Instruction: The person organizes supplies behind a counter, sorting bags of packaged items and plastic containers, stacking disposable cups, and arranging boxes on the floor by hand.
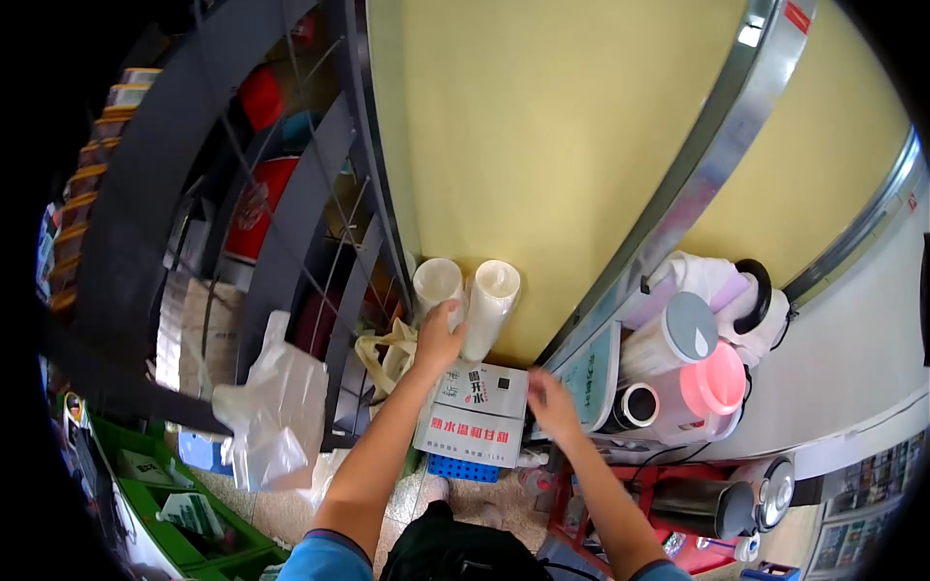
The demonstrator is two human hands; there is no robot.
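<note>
Two tall stacks of white paper cups, a left stack (438, 281) and a right stack (491, 310) in a clear sleeve, stand side by side against the yellow panel. My left hand (441, 339) is closed at the front of the left stack; some of its fingers are hidden. Below the stacks sits a white carton (470, 416) with red and black printing. Just past the carton's right edge is my right hand (552, 402), slightly blurred, fingers loosely apart and holding nothing I can see.
A white plastic bag (276, 407) hangs from the dark wire rack (334, 145) at left. Beneath the carton is a blue perforated basket (463, 470). A grey-lidded container (668, 334) and a pink-lidded jug (712, 387) stand at right. Green bins (165, 494) fill the lower left.
</note>
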